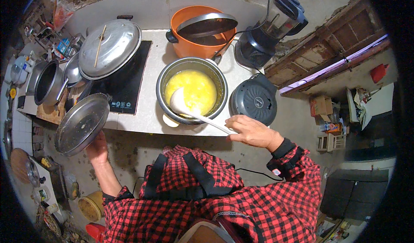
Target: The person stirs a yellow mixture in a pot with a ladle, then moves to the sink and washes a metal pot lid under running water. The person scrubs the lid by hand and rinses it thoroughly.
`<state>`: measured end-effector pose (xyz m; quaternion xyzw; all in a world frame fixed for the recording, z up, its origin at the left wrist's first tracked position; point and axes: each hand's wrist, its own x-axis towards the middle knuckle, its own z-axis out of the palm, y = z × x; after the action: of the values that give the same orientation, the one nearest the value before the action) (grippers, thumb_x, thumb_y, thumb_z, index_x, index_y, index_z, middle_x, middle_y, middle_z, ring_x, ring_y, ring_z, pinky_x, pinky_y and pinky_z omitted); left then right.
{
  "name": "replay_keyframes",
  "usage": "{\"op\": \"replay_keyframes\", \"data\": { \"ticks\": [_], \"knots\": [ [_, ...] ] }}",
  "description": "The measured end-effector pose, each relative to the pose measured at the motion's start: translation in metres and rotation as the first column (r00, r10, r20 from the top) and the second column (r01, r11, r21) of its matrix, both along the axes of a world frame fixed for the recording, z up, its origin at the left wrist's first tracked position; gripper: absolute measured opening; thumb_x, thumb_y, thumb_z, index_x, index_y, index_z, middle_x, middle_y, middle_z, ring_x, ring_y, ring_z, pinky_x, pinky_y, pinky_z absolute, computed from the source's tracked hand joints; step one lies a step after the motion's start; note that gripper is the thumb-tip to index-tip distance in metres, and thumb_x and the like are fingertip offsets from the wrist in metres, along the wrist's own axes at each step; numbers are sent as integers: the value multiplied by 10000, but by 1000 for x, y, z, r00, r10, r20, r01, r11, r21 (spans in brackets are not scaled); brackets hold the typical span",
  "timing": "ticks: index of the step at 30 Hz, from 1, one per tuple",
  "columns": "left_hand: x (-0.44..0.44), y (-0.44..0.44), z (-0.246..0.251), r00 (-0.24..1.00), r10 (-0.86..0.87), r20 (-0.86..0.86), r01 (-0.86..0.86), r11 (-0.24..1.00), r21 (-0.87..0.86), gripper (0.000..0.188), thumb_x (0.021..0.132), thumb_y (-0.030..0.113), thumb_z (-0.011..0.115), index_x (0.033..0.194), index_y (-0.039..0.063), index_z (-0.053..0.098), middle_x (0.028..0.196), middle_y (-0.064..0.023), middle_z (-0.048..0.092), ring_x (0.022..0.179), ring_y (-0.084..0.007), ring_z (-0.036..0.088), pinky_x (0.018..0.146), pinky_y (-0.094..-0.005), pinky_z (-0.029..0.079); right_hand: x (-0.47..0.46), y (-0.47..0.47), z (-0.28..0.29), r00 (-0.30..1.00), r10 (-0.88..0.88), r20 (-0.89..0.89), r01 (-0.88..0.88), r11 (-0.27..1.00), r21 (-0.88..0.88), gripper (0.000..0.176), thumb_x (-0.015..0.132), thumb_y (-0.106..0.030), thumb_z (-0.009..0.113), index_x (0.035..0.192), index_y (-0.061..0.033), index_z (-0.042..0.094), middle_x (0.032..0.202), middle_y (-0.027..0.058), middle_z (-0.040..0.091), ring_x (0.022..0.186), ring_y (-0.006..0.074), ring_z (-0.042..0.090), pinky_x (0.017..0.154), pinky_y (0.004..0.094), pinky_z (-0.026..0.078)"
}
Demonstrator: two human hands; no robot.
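A pale ladle (178, 101) rests over the near left part of a metal pot (223, 91), with its bowl at the yellow soupy food (199, 84) inside. My right hand (249, 131) grips the ladle's handle, to the right of the pot and near the counter's front edge. On the left, my left hand (97, 147) holds a dark, shallow pan (82, 123) from below. The pan is tilted, its inside faces me, and small bits of food cling to its surface. My left fingers are mostly hidden behind it.
Behind the pot stands an orange cooker body (184, 47) with a lid leaning in its opening. A blender (258, 46) and a dark round appliance (254, 99) are on the right. A large lidded pan (111, 49) sits on the induction cooktop (129, 88), beside a saucepan (48, 83).
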<state>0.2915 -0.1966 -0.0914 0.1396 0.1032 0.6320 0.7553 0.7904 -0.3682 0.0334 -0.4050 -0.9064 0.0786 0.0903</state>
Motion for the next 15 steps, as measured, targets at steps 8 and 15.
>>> {"op": "replay_keyframes", "data": {
  "ticks": [8, 15],
  "knots": [
    [0, -7, 3, 999, -32, 32, 31, 999, 28, 332, 896, 215, 514, 1161, 17, 548, 1197, -152, 572, 1112, -293, 543, 984, -461, 414, 7, 7, 3, 956, -177, -234, 139, 976, -169, 393, 642, 40, 620, 992, -138, 587, 1108, 120, 492, 1098, 308, 466, 921, 405, 381],
    [-3, -5, 3, 999, -30, 29, 31, 999, -31, 327, 889, 214, 525, 1151, 20, 557, 1185, -151, 579, 1098, -296, 550, 959, -460, 437, -3, 8, -8, 938, -149, -314, 62, 960, -272, 445, 602, 86, 652, 981, -140, 593, 1125, 127, 481, 1131, 317, 444, 939, 410, 372]
  ]
}}
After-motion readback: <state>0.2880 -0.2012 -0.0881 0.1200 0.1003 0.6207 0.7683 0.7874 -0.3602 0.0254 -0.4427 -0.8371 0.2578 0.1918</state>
